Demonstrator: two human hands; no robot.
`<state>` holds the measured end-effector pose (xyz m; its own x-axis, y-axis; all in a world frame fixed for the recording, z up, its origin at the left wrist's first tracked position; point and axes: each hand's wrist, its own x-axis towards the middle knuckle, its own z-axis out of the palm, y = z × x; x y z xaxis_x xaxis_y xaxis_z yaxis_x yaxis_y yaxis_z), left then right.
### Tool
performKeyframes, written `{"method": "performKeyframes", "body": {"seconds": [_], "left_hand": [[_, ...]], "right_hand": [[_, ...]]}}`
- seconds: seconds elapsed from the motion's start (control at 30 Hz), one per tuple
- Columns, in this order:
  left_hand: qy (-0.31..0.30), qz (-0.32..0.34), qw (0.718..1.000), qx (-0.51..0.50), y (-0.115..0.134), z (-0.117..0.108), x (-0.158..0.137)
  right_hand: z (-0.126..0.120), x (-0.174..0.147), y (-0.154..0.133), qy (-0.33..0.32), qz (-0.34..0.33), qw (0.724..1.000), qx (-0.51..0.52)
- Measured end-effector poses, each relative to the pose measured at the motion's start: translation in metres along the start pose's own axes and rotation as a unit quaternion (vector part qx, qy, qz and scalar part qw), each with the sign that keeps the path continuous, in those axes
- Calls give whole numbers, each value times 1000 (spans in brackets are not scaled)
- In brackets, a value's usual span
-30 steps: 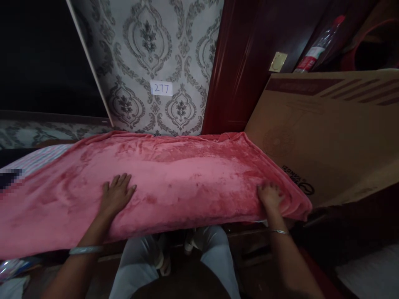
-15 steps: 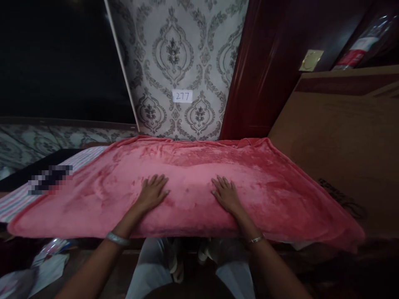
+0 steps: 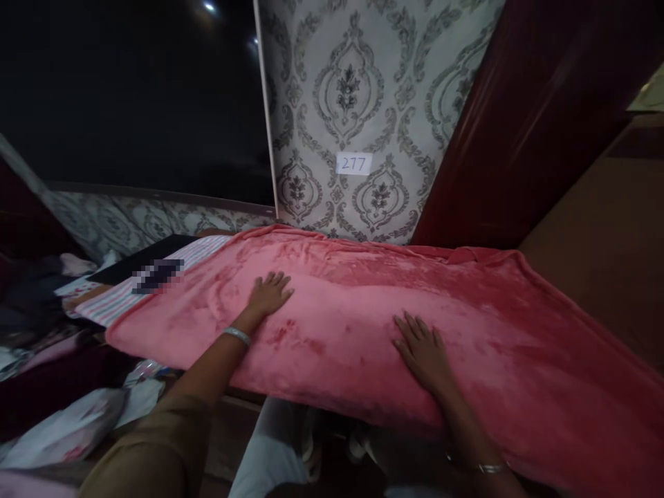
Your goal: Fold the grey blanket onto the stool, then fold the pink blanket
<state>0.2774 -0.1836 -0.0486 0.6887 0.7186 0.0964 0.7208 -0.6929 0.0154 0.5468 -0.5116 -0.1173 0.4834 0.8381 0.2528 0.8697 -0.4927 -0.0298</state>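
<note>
A pink plush blanket (image 3: 342, 332) is spread over a long raised surface in front of me, its far edge slightly bunched near the wall. My left hand (image 3: 270, 294) lies flat on its left-centre part, fingers apart. Palm down with spread fingers, my right hand (image 3: 422, 351) rests on the blanket right of centre and nearer the front edge. Neither hand grips the cloth. Darker brushed patches show in the pile around both hands.
Left of the blanket lies a striped cloth (image 3: 111, 301) with a dark blurred-out item (image 3: 158, 274) on it. Behind are a large black screen (image 3: 129, 90), patterned wallpaper and a paper label (image 3: 353, 163) reading 277. A cardboard box (image 3: 596, 228) stands right; bags and clothes lie lower left.
The view has turned to the left, so more clutter shows there. My hands are farther apart on the blanket, the left one reaching farther from me.
</note>
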Motion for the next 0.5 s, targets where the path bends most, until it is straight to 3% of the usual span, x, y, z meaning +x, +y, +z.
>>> {"method": "performKeyframes", "body": {"seconds": [0.1,0.2,0.5], "left_hand": [[23,-92,995,20,-57,-7,-24],[63,-151,985,47,-96,-6,-52],[92,-290,953,2,-140,-4,-125]], "right_hand": [[3,0,1,8,-4,1000,-4],[4,0,1,12,-3,1000,-6],[12,-3,5,34,-15,999,-7]]}}
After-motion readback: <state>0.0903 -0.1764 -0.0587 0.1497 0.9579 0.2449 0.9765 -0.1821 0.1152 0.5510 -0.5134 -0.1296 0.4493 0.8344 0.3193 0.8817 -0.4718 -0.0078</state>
